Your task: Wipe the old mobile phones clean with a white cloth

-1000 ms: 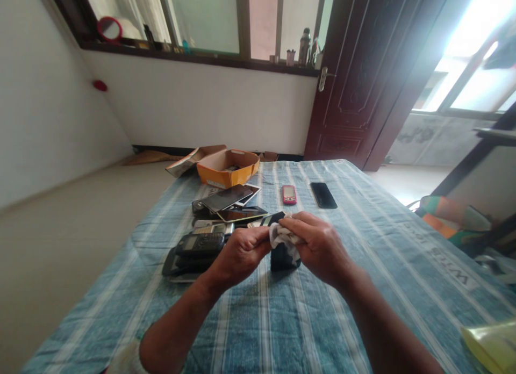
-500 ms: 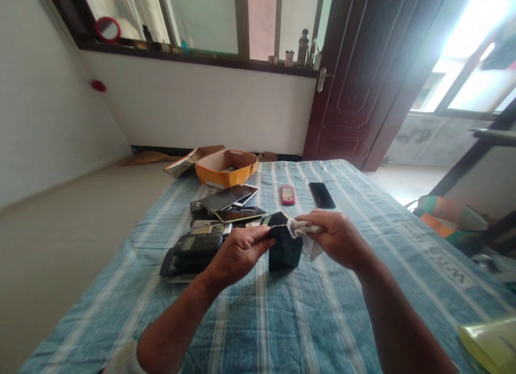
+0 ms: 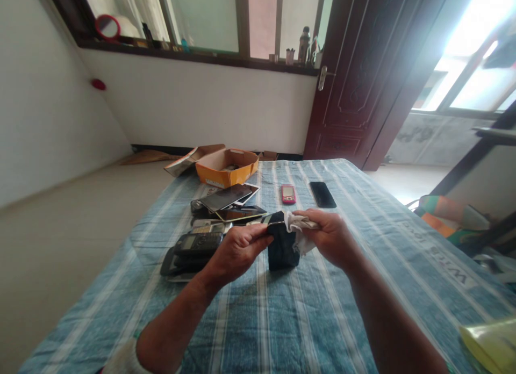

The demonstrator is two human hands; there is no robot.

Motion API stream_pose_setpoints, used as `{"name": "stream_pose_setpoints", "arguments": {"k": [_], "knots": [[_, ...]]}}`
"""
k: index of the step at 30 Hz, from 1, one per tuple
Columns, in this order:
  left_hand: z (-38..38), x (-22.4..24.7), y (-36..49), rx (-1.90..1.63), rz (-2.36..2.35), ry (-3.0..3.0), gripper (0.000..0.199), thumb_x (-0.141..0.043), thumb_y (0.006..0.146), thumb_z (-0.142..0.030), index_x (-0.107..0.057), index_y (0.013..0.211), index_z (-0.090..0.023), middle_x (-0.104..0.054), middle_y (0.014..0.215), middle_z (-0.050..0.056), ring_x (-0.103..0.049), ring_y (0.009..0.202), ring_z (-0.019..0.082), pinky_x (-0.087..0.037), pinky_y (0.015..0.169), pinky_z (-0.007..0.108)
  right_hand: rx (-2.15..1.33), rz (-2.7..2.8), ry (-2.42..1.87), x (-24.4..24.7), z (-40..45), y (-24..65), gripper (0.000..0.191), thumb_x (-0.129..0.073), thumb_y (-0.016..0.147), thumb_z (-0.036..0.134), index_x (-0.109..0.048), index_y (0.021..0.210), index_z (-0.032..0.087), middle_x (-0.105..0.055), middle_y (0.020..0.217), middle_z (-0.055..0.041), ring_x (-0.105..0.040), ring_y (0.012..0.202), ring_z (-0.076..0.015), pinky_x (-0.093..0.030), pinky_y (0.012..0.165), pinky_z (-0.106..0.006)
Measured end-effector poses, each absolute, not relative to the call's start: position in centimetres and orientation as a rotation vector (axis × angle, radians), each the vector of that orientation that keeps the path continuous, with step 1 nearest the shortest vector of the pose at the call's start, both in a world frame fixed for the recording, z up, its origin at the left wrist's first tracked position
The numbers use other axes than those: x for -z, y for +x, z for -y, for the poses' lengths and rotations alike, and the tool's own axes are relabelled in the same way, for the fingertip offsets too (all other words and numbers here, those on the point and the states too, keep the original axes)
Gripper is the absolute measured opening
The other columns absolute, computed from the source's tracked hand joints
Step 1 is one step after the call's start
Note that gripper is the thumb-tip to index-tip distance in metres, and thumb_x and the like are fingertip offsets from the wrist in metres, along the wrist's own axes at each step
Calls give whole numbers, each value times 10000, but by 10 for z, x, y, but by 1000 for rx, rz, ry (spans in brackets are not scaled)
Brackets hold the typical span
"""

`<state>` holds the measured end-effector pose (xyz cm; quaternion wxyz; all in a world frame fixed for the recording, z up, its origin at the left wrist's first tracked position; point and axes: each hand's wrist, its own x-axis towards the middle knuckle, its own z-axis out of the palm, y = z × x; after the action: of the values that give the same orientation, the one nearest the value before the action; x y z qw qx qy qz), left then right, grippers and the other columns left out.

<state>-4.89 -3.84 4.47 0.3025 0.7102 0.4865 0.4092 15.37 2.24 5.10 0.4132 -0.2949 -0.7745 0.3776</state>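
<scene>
Pinched between the fingers of my left hand [image 3: 242, 250] is the near-left end of a thin dark object [image 3: 276, 223], seen edge-on; what it is I cannot tell. A crumpled white cloth [image 3: 300, 226] is gripped in my right hand [image 3: 332, 234] and touches the object's right end. Below and behind them a black box-like thing [image 3: 283, 250] stands on the striped blue cloth. Left of my hands lies a pile of phones, with a black handset [image 3: 199, 243] at the near end and a dark flat phone [image 3: 228, 198] at the far end.
An open orange box [image 3: 228, 172] stands at the table's far left, its lid [image 3: 193, 159] beside it. A pink phone [image 3: 288, 194] and a black phone [image 3: 322, 195] lie beyond my hands. Something yellow and shiny [image 3: 489, 342] is at the lower right edge.
My right hand and the white cloth have shifted slightly left along the thin dark object. My left hand has barely moved and keeps its hold.
</scene>
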Motion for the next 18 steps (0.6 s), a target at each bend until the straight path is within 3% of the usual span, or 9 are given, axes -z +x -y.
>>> {"name": "stream_pose_setpoints", "arguments": {"k": [7, 11, 18], "knots": [[37, -45, -48, -1086, -1291, 1920, 254, -533, 875, -278, -721, 967, -135, -686, 860, 49, -619, 824, 194, -484, 801, 305, -1128, 1961, -744, -48, -31, 162, 252, -579, 831, 247, -728, 1013, 157, -710, 857, -38, -620, 737, -165, -463, 649, -279], [39, -44, -45, -1113, -1324, 1950, 243, -523, 879, -266, -724, 945, -145, -673, 802, 28, -593, 755, 169, -467, 709, 265, -756, 2136, -771, -55, -23, 158, 229, -543, 845, 171, -720, 990, 187, -666, 803, -23, -589, 696, -144, -441, 622, -257], [41, -42, -42, -1182, -1275, 1992, 250, -562, 871, -334, -678, 778, -133, -620, 696, -1, -543, 658, 133, -437, 628, 223, -69, 2289, -713, -55, 3, 129, 232, -492, 839, 71, -685, 941, 149, -637, 831, -73, -556, 784, -200, -432, 738, -331]]}}
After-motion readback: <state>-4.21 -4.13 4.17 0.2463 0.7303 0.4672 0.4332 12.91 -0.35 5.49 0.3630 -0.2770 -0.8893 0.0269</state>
